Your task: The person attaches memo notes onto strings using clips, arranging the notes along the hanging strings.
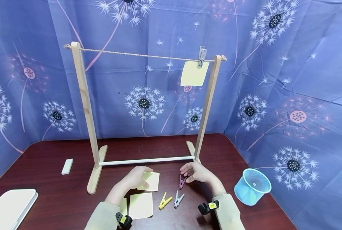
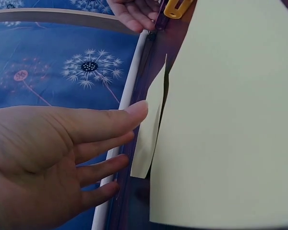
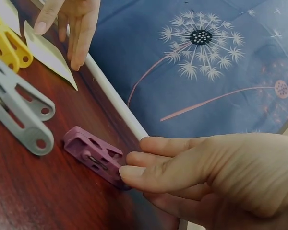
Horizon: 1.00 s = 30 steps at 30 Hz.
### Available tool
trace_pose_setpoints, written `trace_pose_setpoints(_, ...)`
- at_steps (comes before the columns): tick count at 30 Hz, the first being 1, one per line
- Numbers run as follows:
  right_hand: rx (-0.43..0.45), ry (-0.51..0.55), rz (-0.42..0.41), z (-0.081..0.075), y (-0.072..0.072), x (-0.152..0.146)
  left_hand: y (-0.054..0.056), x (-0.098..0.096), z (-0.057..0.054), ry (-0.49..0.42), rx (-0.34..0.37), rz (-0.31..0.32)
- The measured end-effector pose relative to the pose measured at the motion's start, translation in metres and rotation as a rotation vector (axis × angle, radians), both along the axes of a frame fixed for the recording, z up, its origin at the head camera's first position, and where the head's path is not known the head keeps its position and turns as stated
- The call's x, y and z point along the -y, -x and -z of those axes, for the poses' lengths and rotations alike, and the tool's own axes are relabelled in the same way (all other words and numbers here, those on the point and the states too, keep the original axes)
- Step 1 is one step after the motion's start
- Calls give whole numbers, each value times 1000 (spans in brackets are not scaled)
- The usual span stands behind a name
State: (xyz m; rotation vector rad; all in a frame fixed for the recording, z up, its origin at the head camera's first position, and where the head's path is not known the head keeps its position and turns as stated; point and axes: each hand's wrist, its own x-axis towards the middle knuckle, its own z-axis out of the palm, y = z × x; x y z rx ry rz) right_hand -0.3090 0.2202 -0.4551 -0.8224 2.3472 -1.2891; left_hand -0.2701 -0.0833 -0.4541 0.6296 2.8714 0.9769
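Note:
My left hand (image 1: 135, 177) is over a pale yellow paper note (image 1: 152, 182), fingers extended, thumb tip at the note's edge in the left wrist view. A second yellow note (image 1: 141, 207) lies nearer me, beside another partly hidden by my left forearm. On the right, my right hand (image 1: 199, 173) reaches to a purple clothespin (image 3: 93, 155) lying on the table. Its thumb tip overlaps one end of the clothespin in the right wrist view, with the fingers loosely bent. Between the hands lie a yellow clothespin (image 1: 165, 202) and a grey clothespin (image 1: 178, 200).
Behind the hands stands a wooden frame (image 1: 86, 105) with a rope (image 1: 139, 55) across its top. A grey clothespin (image 1: 201, 57) holds a yellow note (image 1: 194, 74) on the rope. A blue cup (image 1: 248, 191) stands right; a white block (image 1: 67, 166) and white case (image 1: 10, 207) lie left.

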Motion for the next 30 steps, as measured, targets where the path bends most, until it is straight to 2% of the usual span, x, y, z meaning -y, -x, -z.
trace_pose_setpoints(6,-13,3,11,5,2,1,0,0,1,-14,13,-31)
trace_pose_setpoints(14,-41,-3,42,3,0,5,1,-2,4,-17,27,-66)
trace_pose_setpoints(24,-74,11,93,-2,-6,14,3,-2,7,8,-45,-73)
trace_pose_setpoints(30,-75,13,99,7,0,12,4,-2,9,4,-51,-63)
